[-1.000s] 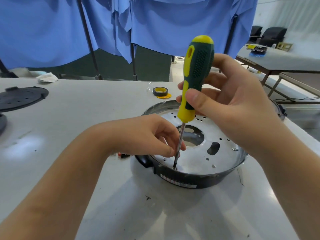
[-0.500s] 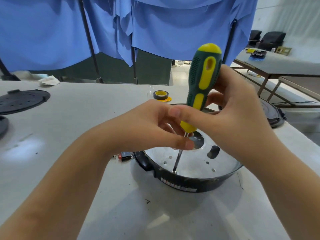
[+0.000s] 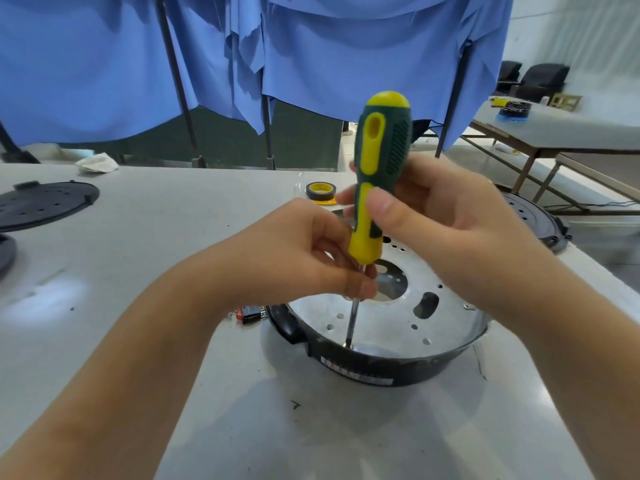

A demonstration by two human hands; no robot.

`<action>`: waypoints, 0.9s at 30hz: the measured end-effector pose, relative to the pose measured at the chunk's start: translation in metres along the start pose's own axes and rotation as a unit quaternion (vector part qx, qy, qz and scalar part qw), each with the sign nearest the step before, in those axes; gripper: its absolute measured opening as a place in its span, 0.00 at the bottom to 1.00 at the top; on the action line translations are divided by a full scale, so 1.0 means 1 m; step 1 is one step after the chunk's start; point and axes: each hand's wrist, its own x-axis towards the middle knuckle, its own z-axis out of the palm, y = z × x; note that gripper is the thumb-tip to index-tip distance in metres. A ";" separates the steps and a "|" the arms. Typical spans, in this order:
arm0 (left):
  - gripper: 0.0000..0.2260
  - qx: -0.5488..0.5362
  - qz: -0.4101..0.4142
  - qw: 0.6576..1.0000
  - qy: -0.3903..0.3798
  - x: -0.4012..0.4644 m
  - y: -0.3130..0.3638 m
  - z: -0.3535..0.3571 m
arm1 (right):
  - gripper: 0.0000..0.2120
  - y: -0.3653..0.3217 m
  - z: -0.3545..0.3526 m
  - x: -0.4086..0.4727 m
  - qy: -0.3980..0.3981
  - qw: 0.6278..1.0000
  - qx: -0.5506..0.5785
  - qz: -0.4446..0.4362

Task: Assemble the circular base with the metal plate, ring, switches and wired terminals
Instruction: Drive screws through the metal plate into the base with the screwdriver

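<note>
Driving a screw at the near edge of the perforated silver metal plate (image 3: 388, 320) is the step in hand, as we judge it; the plate sits inside the round black plastic base (image 3: 381, 368), which rests on the white table (image 3: 173, 254) directly in front of us. Our right hand (image 3: 446, 230) wraps thumb and fingers round the green-and-yellow screwdriver (image 3: 377, 174) at the handle; the tool stands nearly upright, its tip on the plate close to the base wall. Our left hand (image 3: 308, 258) pinches the steel shaft just below the handle, steadying it; the screw head itself is too small to confirm. The next move calls for downward pressure and rotation from the right hand, with the shaft kept square to the plate; a tilted tip may slip out. A yellow-and-black tape roll (image 3: 320, 192) lies beyond the base.
</note>
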 end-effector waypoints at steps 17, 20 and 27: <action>0.11 0.027 -0.035 0.999 0.007 0.002 -0.002 0.009 | 0.31 0.006 -0.003 0.002 0.084 0.996 0.001 0.031; 0.06 0.033 -0.024 0.999 0.005 0.001 -0.002 0.009 | 0.34 0.007 0.003 0.002 0.106 0.993 -0.039 0.019; 0.02 -0.005 -0.031 0.999 -0.011 0.002 -0.003 0.008 | 0.20 0.012 -0.001 0.004 0.023 0.999 0.027 0.040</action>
